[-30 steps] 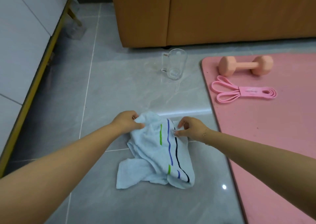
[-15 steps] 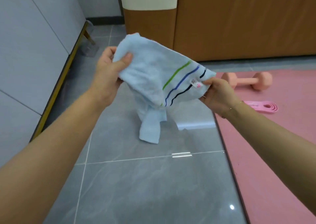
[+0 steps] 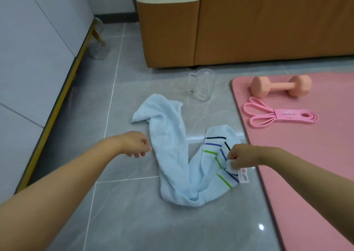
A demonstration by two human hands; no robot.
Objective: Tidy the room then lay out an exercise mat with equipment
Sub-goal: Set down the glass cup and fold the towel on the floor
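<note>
Far left, a pale cabinet (image 3: 34, 63) runs along the wall, and something clear and hard to make out sits on the floor (image 3: 118, 212) by its gold-trimmed base. Your left hand (image 3: 135, 144) hovers just beside the towel's long left fold, fingers loosely curled and gripping nothing. The light blue towel (image 3: 170, 145) sprawls on the grey tiles in a rough V, one end reaching up toward the glass mug (image 3: 203, 87), which stands upright in front of the brown sofa (image 3: 249, 24). Your right hand (image 3: 242, 156) pinches the towel's striped corner, green, blue and black lines bunched under your fingers, its white label showing just below. Right beside that hand the pink exercise mat (image 3: 310, 174) lies flat. On its far end rests the peach dumbbell (image 3: 280, 86), and nearer you, the pink resistance band (image 3: 277, 114), apart from the dumbbell.
</note>
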